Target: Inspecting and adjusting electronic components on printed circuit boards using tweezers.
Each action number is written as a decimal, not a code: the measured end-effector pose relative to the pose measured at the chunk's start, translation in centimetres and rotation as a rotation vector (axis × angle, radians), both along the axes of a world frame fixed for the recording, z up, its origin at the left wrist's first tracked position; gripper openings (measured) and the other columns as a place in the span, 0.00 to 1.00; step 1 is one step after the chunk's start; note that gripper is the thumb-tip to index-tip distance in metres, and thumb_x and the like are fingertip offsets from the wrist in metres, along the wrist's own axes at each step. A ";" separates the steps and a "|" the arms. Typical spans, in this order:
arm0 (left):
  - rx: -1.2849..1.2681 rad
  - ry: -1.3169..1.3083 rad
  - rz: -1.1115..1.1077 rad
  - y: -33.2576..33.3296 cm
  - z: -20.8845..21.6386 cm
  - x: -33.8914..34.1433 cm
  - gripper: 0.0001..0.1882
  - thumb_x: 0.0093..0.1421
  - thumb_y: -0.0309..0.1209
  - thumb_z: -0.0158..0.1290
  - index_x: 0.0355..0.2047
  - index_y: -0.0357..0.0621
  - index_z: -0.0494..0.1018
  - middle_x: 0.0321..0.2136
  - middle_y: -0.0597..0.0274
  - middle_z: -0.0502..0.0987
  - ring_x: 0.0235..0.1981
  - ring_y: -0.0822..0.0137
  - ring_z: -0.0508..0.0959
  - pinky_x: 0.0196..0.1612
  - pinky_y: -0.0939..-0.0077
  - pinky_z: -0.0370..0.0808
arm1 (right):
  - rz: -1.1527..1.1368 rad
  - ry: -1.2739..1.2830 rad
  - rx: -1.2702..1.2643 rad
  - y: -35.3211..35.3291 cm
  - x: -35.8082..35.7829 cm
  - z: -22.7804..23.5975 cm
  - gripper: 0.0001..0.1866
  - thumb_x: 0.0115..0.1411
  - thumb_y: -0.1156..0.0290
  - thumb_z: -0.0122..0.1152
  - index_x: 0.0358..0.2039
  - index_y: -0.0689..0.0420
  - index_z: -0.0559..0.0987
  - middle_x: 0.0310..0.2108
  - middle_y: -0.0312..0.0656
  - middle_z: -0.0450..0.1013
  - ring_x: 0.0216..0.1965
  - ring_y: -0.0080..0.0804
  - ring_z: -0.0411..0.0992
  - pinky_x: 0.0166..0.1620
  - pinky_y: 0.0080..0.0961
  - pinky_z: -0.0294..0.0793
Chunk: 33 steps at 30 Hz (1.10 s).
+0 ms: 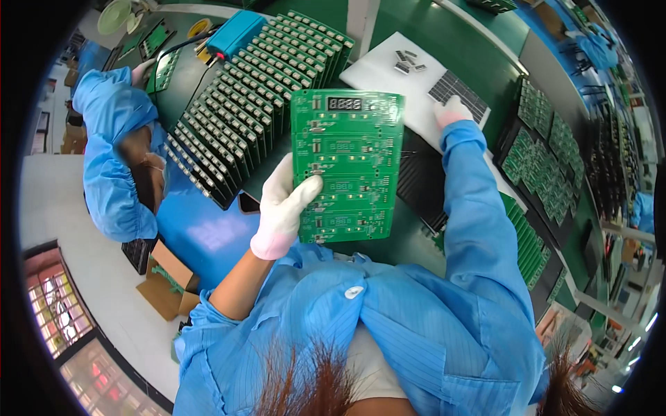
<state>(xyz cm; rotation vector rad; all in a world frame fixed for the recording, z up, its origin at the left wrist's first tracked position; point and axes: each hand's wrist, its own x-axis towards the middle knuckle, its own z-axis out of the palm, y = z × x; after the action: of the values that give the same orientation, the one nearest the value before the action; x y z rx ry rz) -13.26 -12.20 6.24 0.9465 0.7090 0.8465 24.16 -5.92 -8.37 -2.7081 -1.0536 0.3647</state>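
My left hand [283, 206], in a white glove, grips the left edge of a green circuit board [347, 202], thumb on its face. The board is upright before me, with four repeated sections. A black digit display [345, 104] sits in its top section; the sections below show only printed outlines in that place. Off to the right, my gloved right hand [452, 112] is at a block of dark display modules [463, 96] on a white foam sheet [378, 62]. Its fingers are drawn together; whether a module is between them is hidden.
Several loose displays [408, 62] lie on the foam. Left of my board stand rows of upright boards [243, 104], with a blue device [236, 33] behind. More boards [544, 149] fill a black tray at right. A co-worker's blue sleeve [111, 111] is at left.
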 end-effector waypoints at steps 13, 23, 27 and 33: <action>0.062 -0.037 -0.014 -0.6 0.5 0.1 0.24 0.56 0.28 0.53 0.52 0.33 0.62 0.44 0.55 0.73 0.40 0.70 0.72 0.46 0.79 0.68 | 0.369 -0.038 -0.003 -1.7 3.8 -1.1 0.15 0.50 0.62 0.54 0.38 0.54 0.76 0.37 0.47 0.75 0.40 0.49 0.72 0.44 0.36 0.70; 0.179 0.007 0.027 -2.3 2.1 -1.8 0.23 0.56 0.28 0.53 0.51 0.34 0.63 0.43 0.56 0.73 0.39 0.71 0.72 0.46 0.79 0.68 | 0.459 0.007 -0.015 -1.0 3.6 1.3 0.15 0.48 0.65 0.57 0.36 0.57 0.78 0.33 0.47 0.76 0.36 0.46 0.73 0.41 0.35 0.72; 0.186 0.021 0.073 -2.8 1.9 -3.0 0.23 0.56 0.28 0.53 0.51 0.34 0.63 0.42 0.56 0.74 0.38 0.71 0.72 0.46 0.79 0.68 | 0.429 0.456 -0.162 -1.1 0.8 4.7 0.13 0.47 0.65 0.56 0.31 0.58 0.79 0.31 0.47 0.76 0.33 0.44 0.73 0.40 0.34 0.72; 0.136 -0.015 0.072 -3.4 1.9 -2.5 0.24 0.56 0.28 0.53 0.52 0.34 0.63 0.42 0.56 0.74 0.37 0.70 0.73 0.46 0.79 0.68 | 0.422 0.007 -0.008 -2.2 -0.1 2.0 0.15 0.48 0.64 0.56 0.33 0.59 0.80 0.33 0.46 0.76 0.36 0.43 0.73 0.41 0.32 0.72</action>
<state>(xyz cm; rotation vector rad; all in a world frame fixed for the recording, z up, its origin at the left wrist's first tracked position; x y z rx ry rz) -15.77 -15.64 8.17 1.0396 0.6827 0.9742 24.04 -8.11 -6.34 -2.4713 -1.6240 0.4430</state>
